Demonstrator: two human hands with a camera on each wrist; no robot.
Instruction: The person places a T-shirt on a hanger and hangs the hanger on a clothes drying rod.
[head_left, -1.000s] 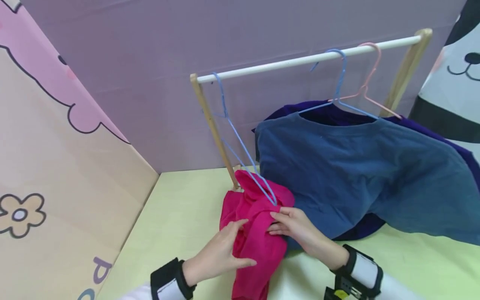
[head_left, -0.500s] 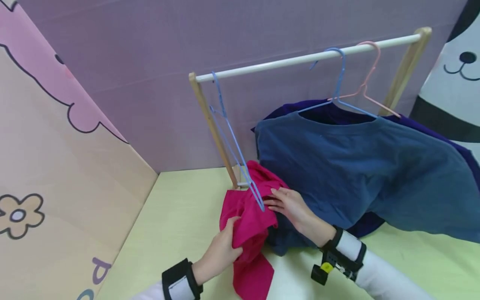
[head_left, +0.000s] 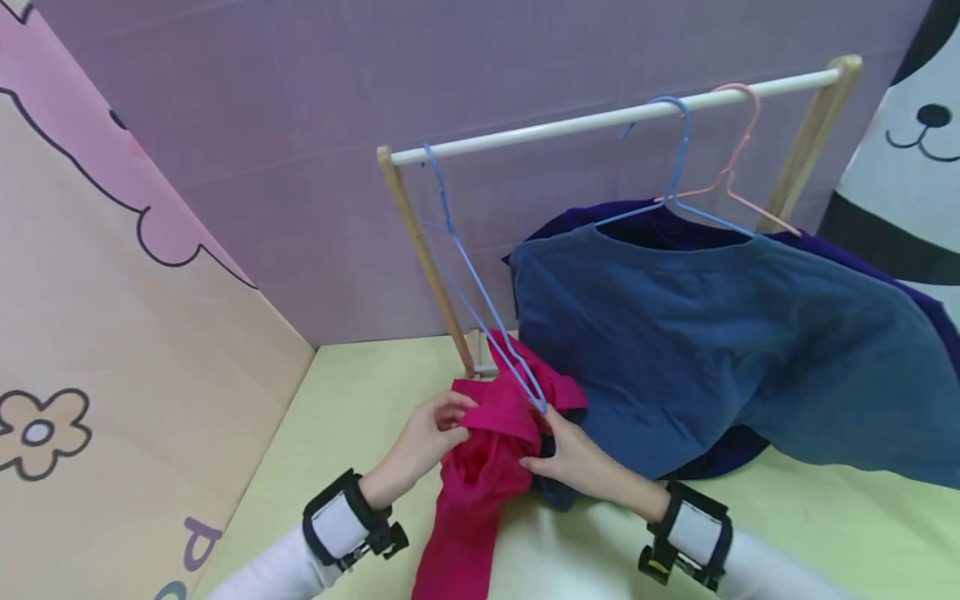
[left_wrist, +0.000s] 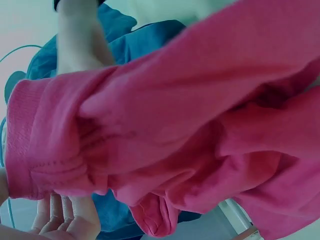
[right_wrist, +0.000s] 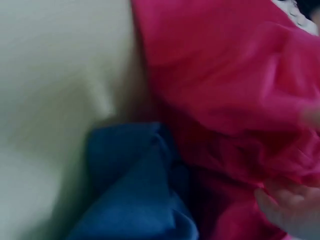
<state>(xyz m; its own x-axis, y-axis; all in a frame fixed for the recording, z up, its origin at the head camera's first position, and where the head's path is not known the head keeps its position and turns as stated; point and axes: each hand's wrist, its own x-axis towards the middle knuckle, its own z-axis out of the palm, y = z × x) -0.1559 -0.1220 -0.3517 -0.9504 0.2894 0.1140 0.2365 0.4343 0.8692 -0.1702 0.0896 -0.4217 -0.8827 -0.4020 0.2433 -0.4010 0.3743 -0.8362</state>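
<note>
A crumpled pink shirt (head_left: 495, 425) hangs low between my hands, its lower part trailing toward the front. My left hand (head_left: 420, 442) pinches its edge from the left; the left wrist view shows thumb and fingers at a ribbed band (left_wrist: 25, 145). My right hand (head_left: 581, 462) holds the shirt from the right, fingers by the lower tip of a blue wire hanger (head_left: 482, 287). In the right wrist view, fingertips (right_wrist: 285, 205) lie against pink cloth. That hanger hooks on the rail's left end, its corner lying over the shirt. Some right fingers are hidden.
The white rail (head_left: 555, 129) of a wooden rack also carries another blue hanger (head_left: 682, 162) with a blue-grey shirt (head_left: 660, 342), and a pink hanger (head_left: 738, 154) with a dark purple garment (head_left: 592, 218) behind. A pale green tabletop (head_left: 352, 400) lies below; a purple cloth wall stands behind.
My left hand, first loose beside the shirt, took hold of it and moved up and left. The shirt's lower part swung left. The hanger's tip went left, then back right beside my right fingers.
</note>
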